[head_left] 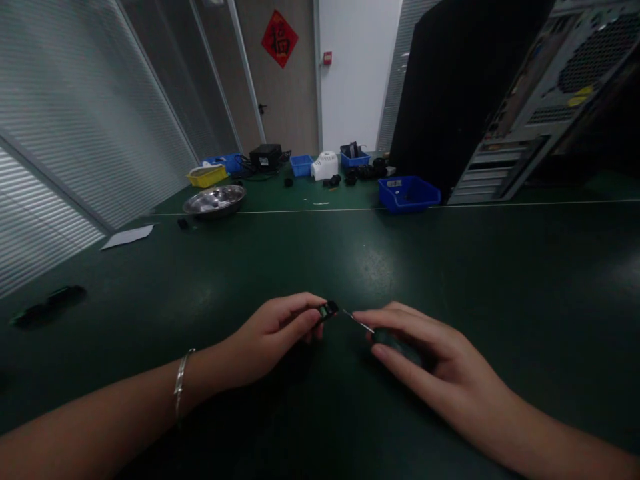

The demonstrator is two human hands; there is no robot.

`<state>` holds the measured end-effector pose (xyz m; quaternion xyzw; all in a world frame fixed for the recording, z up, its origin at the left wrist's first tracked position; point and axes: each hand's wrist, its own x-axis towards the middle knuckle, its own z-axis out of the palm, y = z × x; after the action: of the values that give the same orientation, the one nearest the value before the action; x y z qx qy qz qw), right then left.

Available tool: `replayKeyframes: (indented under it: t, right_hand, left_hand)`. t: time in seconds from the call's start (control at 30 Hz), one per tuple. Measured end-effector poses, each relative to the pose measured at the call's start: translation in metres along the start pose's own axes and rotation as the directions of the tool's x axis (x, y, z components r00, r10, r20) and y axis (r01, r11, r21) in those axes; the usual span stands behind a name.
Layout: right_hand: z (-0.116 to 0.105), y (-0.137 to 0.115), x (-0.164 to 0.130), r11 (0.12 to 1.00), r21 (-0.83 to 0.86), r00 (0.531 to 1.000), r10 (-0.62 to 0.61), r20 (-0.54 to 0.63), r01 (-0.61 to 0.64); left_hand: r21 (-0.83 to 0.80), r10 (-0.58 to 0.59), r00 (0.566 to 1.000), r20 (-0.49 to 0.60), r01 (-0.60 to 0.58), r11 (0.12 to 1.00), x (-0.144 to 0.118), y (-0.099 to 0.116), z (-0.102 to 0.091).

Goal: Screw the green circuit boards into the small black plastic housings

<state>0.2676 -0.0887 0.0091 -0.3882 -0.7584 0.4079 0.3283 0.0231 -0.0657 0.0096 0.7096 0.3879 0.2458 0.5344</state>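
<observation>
Between thumb and fingers, my left hand [283, 333] pinches a small black part with a green patch [328, 310]; its exact kind is too small to make out. A screwdriver [395, 343] with a dark green handle lies in the grip of my right hand [440, 360], and my index finger rests along its thin metal shaft. The shaft points up and left toward the small black part, its tip a short gap away. Both hands are just above the dark green table [320, 260].
At the back left stand a metal bowl [215, 200] and a yellow tray [207, 176]. A blue bin [409, 195] sits before a black computer case [445, 87]. Dark green-black pieces [49, 307] and white paper [128, 237] lie at left. A white device [325, 165] stands at the back.
</observation>
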Motion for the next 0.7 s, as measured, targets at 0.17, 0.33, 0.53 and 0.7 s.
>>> replayKeyframes:
  t: [0.17, 0.33, 0.53, 0.7]
  right_hand:
    - [-0.0004, 0.0024, -0.0002, 0.999, 0.022, 0.997, -0.033, 0.066, 0.032]
    - [-0.0011, 0.003, -0.0001, 1.0, 0.01, 0.996, -0.026, 0.085, 0.026]
    - [-0.0009, -0.0023, 0.0015, 0.999, 0.036, 0.997, -0.031, 0.072, 0.028]
    - [-0.0023, -0.0042, 0.0029, 0.999, 0.042, 0.997, -0.028, 0.07, 0.025]
  left_hand:
    - [-0.027, 0.027, 0.999, -0.019, -0.027, 0.999, 0.0001, -0.0016, 0.0038]
    - [-0.006, 0.099, 0.995, 0.017, -0.099, 0.995, -0.002, -0.0012, 0.0034]
    - [0.096, 0.144, 0.989, 0.019, -0.145, 0.985, -0.0017, 0.0022, 0.0022]
    - [0.036, 0.131, 0.991, 0.017, -0.132, 0.991, -0.0015, 0.0019, 0.004]
